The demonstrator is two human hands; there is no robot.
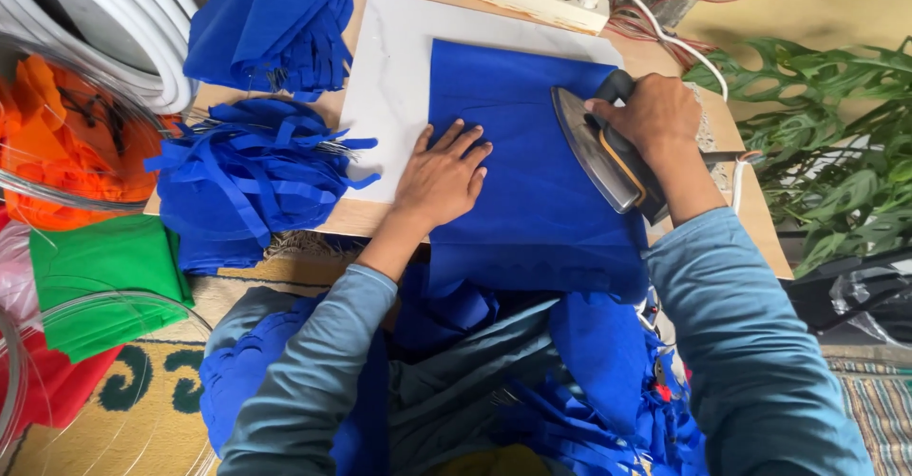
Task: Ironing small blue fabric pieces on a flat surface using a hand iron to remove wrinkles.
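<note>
Blue cloth (532, 172) spread flat on the white board (389, 86), dead centre, near edge hanging off toward six o'clock. Left hand (442, 177) open, palm and fingers pressed flat on the cloth's nine o'clock edge. Right hand (655, 115) clenched round the handle of the iron (598, 148), tipped up on edge at three o'clock, soleplate facing the left hand. Around the iron, fabric looking smooth; lower drape probably not pressed yet. Fringed blue pieces (252, 177) heaped at nine o'clock, folded ones (271, 25) at eleven, more fringed blue (589, 390) in the lap at six. Whether those are done: cannot tell.
</note>
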